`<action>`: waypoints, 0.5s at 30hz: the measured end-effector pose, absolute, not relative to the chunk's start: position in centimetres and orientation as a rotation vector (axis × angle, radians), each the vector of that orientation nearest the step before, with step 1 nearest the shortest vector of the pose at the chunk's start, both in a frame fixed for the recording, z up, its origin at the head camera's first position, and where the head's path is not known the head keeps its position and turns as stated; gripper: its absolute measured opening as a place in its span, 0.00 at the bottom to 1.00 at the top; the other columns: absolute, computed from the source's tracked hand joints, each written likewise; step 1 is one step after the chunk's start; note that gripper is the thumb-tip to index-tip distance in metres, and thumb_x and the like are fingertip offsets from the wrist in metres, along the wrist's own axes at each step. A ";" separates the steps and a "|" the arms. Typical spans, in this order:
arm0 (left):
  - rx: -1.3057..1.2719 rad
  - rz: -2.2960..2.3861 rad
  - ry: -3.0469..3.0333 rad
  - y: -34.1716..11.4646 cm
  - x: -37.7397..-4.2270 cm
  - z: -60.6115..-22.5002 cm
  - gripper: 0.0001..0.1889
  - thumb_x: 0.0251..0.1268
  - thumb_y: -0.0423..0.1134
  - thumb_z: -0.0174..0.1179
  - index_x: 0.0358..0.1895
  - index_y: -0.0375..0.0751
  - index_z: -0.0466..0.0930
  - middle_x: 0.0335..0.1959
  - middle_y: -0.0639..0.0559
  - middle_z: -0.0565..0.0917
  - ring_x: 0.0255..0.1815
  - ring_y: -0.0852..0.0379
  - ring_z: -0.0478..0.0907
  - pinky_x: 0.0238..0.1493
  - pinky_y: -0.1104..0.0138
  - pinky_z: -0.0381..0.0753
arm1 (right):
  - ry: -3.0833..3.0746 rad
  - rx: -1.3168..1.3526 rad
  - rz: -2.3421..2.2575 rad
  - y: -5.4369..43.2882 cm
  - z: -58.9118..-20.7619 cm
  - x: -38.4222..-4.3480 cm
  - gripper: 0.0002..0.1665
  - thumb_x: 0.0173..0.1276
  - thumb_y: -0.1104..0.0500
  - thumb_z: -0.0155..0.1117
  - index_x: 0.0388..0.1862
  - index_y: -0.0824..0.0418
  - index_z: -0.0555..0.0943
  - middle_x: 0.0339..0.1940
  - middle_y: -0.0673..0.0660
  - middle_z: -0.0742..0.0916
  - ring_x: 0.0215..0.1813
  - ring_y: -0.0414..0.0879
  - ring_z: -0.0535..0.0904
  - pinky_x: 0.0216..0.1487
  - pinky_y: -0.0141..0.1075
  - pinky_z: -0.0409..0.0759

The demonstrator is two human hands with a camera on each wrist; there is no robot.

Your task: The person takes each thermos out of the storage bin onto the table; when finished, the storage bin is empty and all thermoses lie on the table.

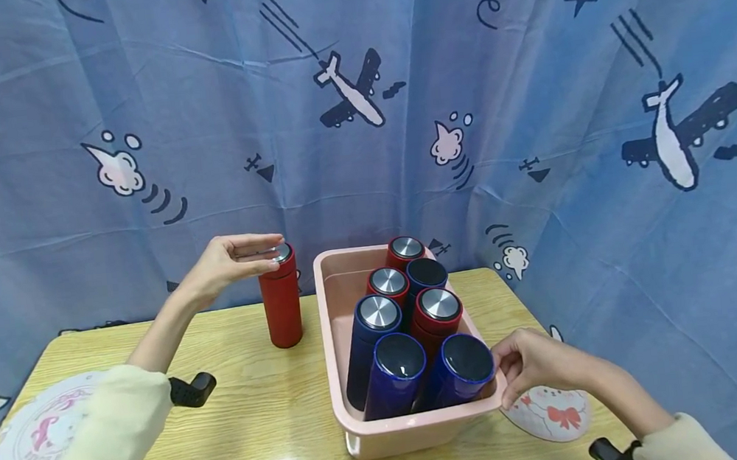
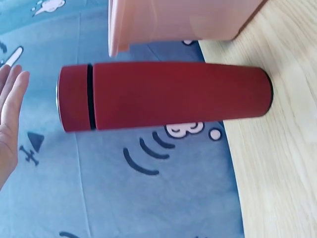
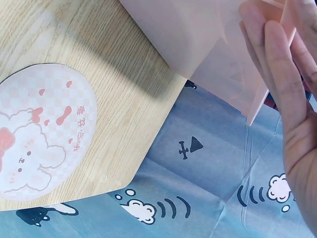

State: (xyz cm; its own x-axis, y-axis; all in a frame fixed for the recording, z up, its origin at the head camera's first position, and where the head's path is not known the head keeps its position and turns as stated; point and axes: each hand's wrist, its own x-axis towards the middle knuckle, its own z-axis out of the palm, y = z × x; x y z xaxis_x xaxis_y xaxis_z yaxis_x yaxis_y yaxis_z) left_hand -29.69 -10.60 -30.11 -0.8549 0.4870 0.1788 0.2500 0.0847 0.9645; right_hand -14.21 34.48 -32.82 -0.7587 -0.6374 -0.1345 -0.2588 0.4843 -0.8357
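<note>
Bottle [image 1: 281,305], matte red cylinder with silver-topped cap [image 2: 75,98], upright on light wood-grain tabletop [image 1: 251,397], just below left hand [image 1: 232,264]; fingers extended, gripping nothing. Right hand [image 1: 541,358] pinches rim of pink plastic rectangular bin [image 1: 326,323]; red and blue cylindrical bottles [image 1: 425,332] inside, left of that hand. Step looks like handling lone bottle, bin steadied. Next move probably calls for left fingers closing round cap.

Pale cream sleeves [image 1: 105,440], black wrist cameras [image 1: 187,392]
</note>
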 end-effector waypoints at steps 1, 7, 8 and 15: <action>0.753 1.857 2.159 -10.3 -29.7 -30.1 0.28 0.60 0.29 0.65 0.64 0.28 0.70 0.61 0.33 0.73 0.57 0.51 0.79 0.53 0.64 0.79 | 2.307 -0.743 -1.190 34.5 -32.8 -14.2 0.18 0.49 0.61 0.78 0.34 0.72 0.82 0.25 0.53 0.86 0.27 0.35 0.80 0.26 0.30 0.82; 0.784 1.846 2.114 -8.6 -29.6 -30.2 0.27 0.59 0.30 0.66 0.63 0.31 0.72 0.60 0.39 0.77 0.59 0.46 0.76 0.54 0.53 0.77 | 2.312 -0.742 -1.186 34.4 -32.8 -14.1 0.17 0.49 0.62 0.78 0.34 0.71 0.83 0.25 0.53 0.86 0.27 0.35 0.80 0.27 0.31 0.82; 0.789 1.838 2.119 -8.3 -29.7 -30.2 0.27 0.58 0.30 0.66 0.63 0.31 0.73 0.60 0.40 0.77 0.59 0.46 0.76 0.54 0.54 0.78 | 2.311 -0.742 -1.186 34.4 -32.8 -14.1 0.17 0.49 0.62 0.78 0.34 0.71 0.83 0.25 0.53 0.86 0.27 0.35 0.80 0.27 0.31 0.82; 0.854 1.760 2.163 -5.7 -29.8 -30.7 0.25 0.58 0.33 0.68 0.60 0.35 0.77 0.57 0.42 0.80 0.54 0.49 0.80 0.53 0.58 0.79 | 2.307 -0.734 -1.196 34.5 -32.8 -14.1 0.17 0.49 0.63 0.78 0.34 0.73 0.82 0.25 0.54 0.86 0.28 0.35 0.81 0.28 0.31 0.83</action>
